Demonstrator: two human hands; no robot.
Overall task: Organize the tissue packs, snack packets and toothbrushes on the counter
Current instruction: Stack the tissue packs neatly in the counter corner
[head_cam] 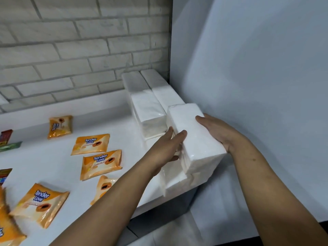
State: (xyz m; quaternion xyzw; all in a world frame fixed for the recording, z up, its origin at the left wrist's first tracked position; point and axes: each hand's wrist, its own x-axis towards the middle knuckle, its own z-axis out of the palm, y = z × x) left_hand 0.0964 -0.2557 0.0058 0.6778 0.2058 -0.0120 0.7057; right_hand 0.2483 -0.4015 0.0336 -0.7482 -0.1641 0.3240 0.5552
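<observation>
A white tissue pack point(194, 139) is held between both my hands at the counter's right end. My left hand point(166, 146) presses its left side and my right hand point(218, 132) grips its right side. It rests on another white pack point(177, 185) near the counter's front edge. More white tissue packs point(147, 103) are stacked in rows behind, up to the corner by the wall. Several orange Tender Love packets point(91, 143) lie flat on the white counter point(58, 162) to the left. No toothbrushes can be made out.
A brick-pattern wall point(71, 50) runs along the back. A plain white wall point(257, 77) closes the right side. Red and green packets point(7, 141) lie at the far left edge. The counter's front edge drops off below my left forearm.
</observation>
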